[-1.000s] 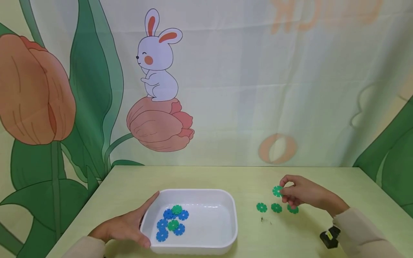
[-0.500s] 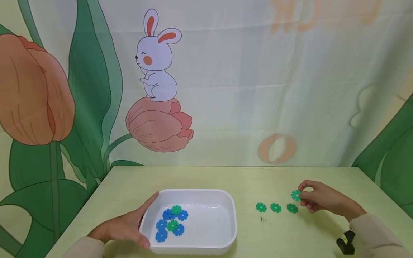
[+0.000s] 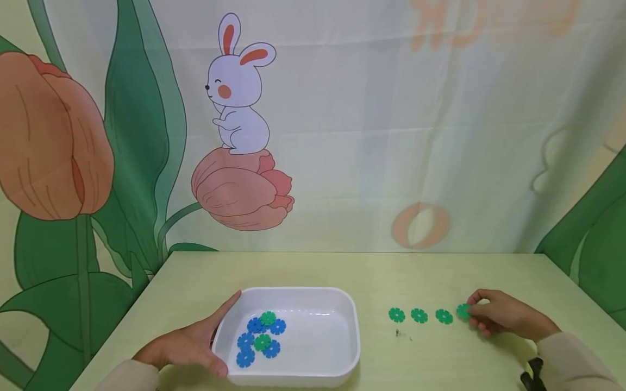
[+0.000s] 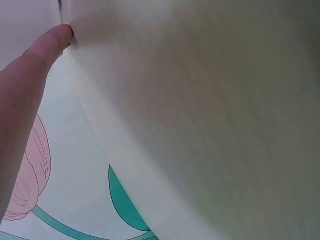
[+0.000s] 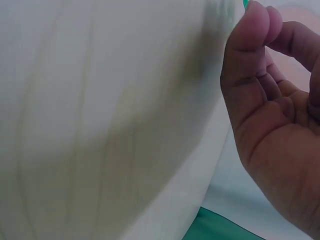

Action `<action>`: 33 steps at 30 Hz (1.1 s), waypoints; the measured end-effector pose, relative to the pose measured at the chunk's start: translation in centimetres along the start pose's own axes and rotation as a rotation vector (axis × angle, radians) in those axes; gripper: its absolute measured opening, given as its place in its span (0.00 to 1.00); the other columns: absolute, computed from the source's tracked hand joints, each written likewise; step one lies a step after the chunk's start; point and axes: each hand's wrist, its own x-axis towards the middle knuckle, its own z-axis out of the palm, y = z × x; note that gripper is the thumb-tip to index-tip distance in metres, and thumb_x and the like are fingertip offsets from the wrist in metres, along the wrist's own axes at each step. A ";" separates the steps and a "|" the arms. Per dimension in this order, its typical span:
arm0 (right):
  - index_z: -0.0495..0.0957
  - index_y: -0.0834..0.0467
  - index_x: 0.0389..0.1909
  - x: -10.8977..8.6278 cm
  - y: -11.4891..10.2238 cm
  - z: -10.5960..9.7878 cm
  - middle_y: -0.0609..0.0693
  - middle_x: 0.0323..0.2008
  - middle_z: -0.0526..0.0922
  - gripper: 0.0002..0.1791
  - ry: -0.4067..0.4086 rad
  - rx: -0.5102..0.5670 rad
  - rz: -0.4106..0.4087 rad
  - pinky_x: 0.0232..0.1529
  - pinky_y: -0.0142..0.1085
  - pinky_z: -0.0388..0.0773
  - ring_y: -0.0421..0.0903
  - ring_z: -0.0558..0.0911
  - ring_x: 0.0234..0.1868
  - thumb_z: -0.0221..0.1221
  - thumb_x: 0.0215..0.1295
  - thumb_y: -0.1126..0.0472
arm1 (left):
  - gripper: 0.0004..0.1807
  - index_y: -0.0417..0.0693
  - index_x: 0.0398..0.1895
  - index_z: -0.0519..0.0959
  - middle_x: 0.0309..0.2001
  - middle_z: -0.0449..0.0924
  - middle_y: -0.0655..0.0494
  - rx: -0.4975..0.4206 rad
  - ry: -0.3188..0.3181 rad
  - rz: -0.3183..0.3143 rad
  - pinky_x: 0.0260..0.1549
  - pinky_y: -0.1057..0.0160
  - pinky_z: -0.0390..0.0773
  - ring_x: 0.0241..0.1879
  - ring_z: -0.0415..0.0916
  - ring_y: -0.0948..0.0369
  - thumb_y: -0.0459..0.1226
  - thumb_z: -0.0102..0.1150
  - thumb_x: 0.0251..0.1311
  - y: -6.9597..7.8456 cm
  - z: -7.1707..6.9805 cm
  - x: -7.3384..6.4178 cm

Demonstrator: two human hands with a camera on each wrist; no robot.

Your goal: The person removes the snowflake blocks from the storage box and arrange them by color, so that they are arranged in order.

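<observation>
At the right of the head view, my right hand (image 3: pixel 508 314) pinches a green notched snowflake disc (image 3: pixel 463 311) between thumb and forefinger, low over the table or touching it; I cannot tell which. Left of it, a row of three more green discs (image 3: pixel 419 315) lies flat on the table. My left hand (image 3: pixel 191 345) holds the left end of a white tray (image 3: pixel 320 371), its thumb at the near corner and a finger stretched to the far one. Several blue discs (image 3: pixel 245 357) and two green discs (image 3: pixel 262 342) lie in the tray's left half. The right wrist view shows only a sliver of the pinched disc.
The pale table (image 3: pixel 371 271) ends at a printed curtain (image 3: pixel 332 136) with a rabbit and tulips. Small dark specks (image 3: pixel 398 332) mark the table below the row of discs. A black strap piece (image 3: pixel 533 374) hangs by the right sleeve.
My right hand has carried the green disc rightward and down, from above the row to its right end. My left hand and the tray stay where they were.
</observation>
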 end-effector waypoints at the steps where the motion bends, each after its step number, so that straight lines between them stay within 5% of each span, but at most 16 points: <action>1: 0.67 0.65 0.42 0.0 0.2 0.0 0.52 0.27 0.79 0.07 -0.001 0.000 0.005 0.28 0.34 0.78 0.42 0.75 0.24 0.52 0.75 0.63 | 0.72 0.57 0.79 0.23 0.76 0.41 0.38 -0.001 -0.002 0.004 0.60 0.44 0.71 0.62 0.61 0.46 0.53 0.74 0.51 0.0 0.0 0.0; 13: 0.68 0.66 0.39 0.5 0.2 0.3 0.53 0.25 0.78 0.04 0.134 -0.111 0.151 0.27 0.34 0.78 0.43 0.74 0.22 0.50 0.74 0.68 | 0.71 0.59 0.79 0.22 0.76 0.40 0.38 -0.011 -0.007 0.016 0.60 0.44 0.71 0.62 0.61 0.46 0.53 0.74 0.52 0.0 0.1 0.0; 21: 0.68 0.65 0.37 0.8 -0.3 0.0 0.52 0.26 0.79 0.03 0.151 -0.160 0.265 0.28 0.32 0.79 0.42 0.76 0.23 0.51 0.72 0.69 | 0.71 0.60 0.79 0.22 0.76 0.40 0.38 -0.006 -0.001 0.010 0.59 0.45 0.72 0.62 0.62 0.46 0.51 0.74 0.52 0.0 0.1 0.0; 33: 0.69 0.66 0.36 0.2 0.1 0.1 0.53 0.26 0.79 0.04 0.136 -0.111 0.224 0.28 0.32 0.78 0.41 0.75 0.23 0.52 0.71 0.68 | 0.71 0.58 0.79 0.23 0.76 0.40 0.38 -0.009 -0.005 0.001 0.59 0.43 0.71 0.62 0.62 0.46 0.49 0.74 0.53 -0.2 -0.1 0.1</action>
